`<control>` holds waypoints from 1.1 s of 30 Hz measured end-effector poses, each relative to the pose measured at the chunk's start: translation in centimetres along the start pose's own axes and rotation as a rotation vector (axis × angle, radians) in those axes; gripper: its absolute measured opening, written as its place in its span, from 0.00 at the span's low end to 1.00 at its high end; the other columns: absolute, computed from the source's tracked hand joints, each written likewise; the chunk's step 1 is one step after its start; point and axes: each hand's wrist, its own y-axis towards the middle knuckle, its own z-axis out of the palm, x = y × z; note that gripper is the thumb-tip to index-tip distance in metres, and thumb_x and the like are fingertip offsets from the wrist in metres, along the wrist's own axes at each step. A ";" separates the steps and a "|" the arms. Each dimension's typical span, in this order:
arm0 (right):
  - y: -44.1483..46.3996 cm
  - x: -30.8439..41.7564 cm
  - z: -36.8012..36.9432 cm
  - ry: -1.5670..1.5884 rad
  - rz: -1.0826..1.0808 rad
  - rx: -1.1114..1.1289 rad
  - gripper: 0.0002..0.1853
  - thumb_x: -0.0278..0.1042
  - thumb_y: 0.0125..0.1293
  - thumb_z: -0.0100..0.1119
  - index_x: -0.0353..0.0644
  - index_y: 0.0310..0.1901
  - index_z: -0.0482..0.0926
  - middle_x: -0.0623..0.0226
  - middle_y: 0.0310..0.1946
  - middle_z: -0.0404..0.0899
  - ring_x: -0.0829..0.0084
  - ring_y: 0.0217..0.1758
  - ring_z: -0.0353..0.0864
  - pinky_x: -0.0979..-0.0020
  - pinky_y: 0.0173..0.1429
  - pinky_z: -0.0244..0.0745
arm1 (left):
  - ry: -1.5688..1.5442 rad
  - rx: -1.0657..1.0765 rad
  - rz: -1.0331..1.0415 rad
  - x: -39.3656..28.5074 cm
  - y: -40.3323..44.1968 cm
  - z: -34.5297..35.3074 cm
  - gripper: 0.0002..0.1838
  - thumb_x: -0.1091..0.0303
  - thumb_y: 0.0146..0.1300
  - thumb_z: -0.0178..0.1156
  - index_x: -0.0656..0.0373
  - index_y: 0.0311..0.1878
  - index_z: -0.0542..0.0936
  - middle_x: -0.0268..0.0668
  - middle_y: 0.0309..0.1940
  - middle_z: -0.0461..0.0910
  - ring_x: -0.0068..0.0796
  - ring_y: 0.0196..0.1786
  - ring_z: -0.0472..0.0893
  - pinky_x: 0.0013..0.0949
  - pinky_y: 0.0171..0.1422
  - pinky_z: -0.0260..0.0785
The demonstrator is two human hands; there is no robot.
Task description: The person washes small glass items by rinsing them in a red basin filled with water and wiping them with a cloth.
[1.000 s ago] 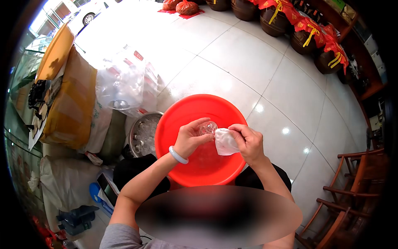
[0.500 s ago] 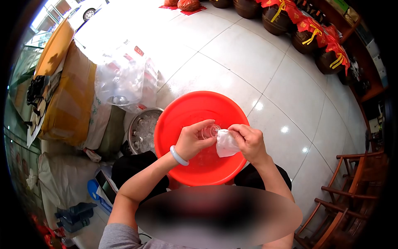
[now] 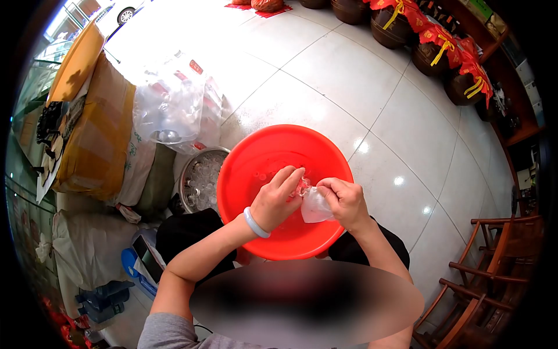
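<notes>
Over the red basin (image 3: 250, 157) my left hand (image 3: 278, 198) grips a small clear glass (image 3: 302, 187), mostly hidden behind its fingers. My right hand (image 3: 344, 200) pinches a thin white cloth (image 3: 316, 208), which hangs down in front of the basin and looks partly see-through. The cloth's upper edge meets the glass between my two hands. Some clear pieces lie in the bottom of the basin, too faint to make out. Left of it, a metal bowl (image 3: 185, 185) holds several clear glass-like pieces (image 3: 203, 173).
A clear plastic bag (image 3: 168, 110) stands behind the metal bowl. Taped cardboard boxes (image 3: 96, 134) and sacks (image 3: 87, 250) line the left. Wooden chairs (image 3: 494, 273) are at right; dark jars with red covers (image 3: 389, 26) stand at the back right on the tiled floor.
My left hand has turned and its fingers have closed further around the glass, hiding its rim. My right hand has moved slightly left and down, and the cloth has bunched differently.
</notes>
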 end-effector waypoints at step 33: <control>-0.2 0.6 -2.4 0.072 -0.007 0.002 0.02 0.23 0.55 0.59 0.35 0.30 0.77 0.60 0.23 0.77 0.66 0.24 0.77 0.71 0.29 0.72 | -0.997 0.356 -0.613 0.7 0.6 -1.0 0.19 0.73 0.62 0.51 0.65 0.57 0.68 0.34 0.34 0.76 0.17 0.26 0.74 0.21 0.28 0.68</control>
